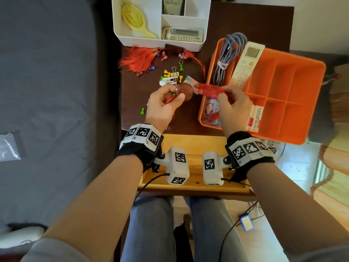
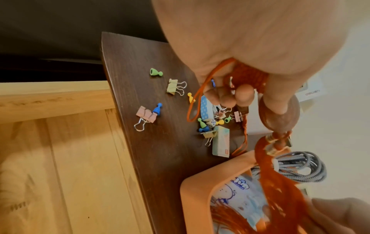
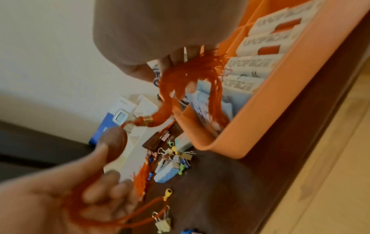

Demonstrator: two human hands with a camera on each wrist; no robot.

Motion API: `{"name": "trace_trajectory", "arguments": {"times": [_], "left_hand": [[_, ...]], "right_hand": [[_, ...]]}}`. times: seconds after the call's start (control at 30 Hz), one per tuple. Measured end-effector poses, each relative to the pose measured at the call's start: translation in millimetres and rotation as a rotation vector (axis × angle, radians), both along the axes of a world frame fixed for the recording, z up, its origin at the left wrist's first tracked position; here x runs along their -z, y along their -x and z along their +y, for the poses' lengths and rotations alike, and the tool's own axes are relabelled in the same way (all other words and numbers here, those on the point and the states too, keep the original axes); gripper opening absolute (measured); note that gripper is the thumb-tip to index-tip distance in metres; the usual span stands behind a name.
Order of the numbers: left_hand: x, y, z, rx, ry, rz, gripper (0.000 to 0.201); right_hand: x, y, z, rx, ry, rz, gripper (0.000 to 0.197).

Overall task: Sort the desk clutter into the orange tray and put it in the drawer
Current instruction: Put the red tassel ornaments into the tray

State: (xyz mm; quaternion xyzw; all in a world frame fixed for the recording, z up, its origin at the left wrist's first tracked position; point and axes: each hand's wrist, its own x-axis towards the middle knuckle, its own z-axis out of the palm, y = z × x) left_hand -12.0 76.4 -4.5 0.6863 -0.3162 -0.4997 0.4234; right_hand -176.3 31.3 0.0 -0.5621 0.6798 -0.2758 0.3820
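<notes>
Left hand: the left hand is hovering above the dark desk, thumb and curled fingers pinching the brown disc of a red tassel ornament, with the ornament's red cord looping down out of the palm.
Right hand: the right hand is holding up the loose fringe of the red tassel, fingers curled round the strands, above the near left corner of the orange tray.
Tassel ornament: it is stretching between the two hands, disc on the left, gold-banded neck in the middle, fringe on the right.
Orange tray: it is sitting on the right side of the desk, its right part overhanging the edge; a coiled grey cable and a white remote are lying in its far left compartments, a printed packet in the near left one, and white labelled boxes just right of the hand.
Desk clutter: binder clips, small coloured pawn pieces and a second red tassel are lying scattered on the desk left of the tray.
White organiser: the white organiser is standing at the far edge, holding a yellow hairbrush and a remote control.
Drawer: the wooden drawer is standing open below the wrists, at the near edge of the desk.
</notes>
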Motion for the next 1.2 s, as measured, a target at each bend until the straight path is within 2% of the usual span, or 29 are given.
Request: {"name": "trace_trajectory", "arguments": {"times": [0.13,0.2,0.3,0.33,0.4,0.47,0.5,0.57,0.63,0.7,0.77,0.9,1.03,1.2], "left_hand": [[-11,9,-3,0.086,0.009,0.039,0.013],[-16,12,-4,0.108,0.003,0.042,0.012],[-19,12,-5,0.092,-0.008,0.041,0.012],[-19,12,-6,0.079,-0.014,0.034,0.012],[-16,9,-7,0.068,-0.016,-0.009,0.01],[-10,8,-5,0.071,0.01,-0.058,0.003],[-6,8,-4,0.073,0.025,-0.101,0.007],[2,8,-1,0.071,0.022,-0.29,0.02],[3,6,1,-0.025,0.004,-0.509,0.028],[2,3,1,-0.129,0.029,-0.607,0.032],[-1,2,0,-0.104,0.032,-0.525,0.036],[-8,8,-2,0.001,-0.062,-0.238,0.043],[-10,12,-4,0.102,-0.078,-0.008,0.023],[-10,13,-9,0.005,-0.085,0.176,0.01]], "right_hand": [[0,0,3,-0.298,0.105,0.1,0.048],[-1,-4,1,-0.413,0.074,0.067,0.047],[-12,-11,-3,-0.43,-0.084,-0.131,0.019],[-15,-11,-4,-0.435,-0.128,-0.169,0.018],[-19,-12,-5,-0.476,-0.166,-0.16,0.032],[-17,-10,-5,-0.487,-0.182,-0.164,0.035],[-15,-9,-5,-0.47,-0.192,-0.182,0.032],[-12,-8,-7,-0.421,-0.208,-0.213,0.03],[-12,-7,-8,-0.394,-0.22,-0.248,0.032],[-15,-7,-8,-0.377,-0.243,-0.286,0.027],[-17,-8,-9,-0.355,-0.272,-0.329,0.02],[-20,-9,-9,-0.336,-0.291,-0.404,0.014],[-22,-8,-9,-0.382,-0.329,-0.432,0.016],[-23,-7,-5,-0.366,-0.465,-0.459,0.016]]}}
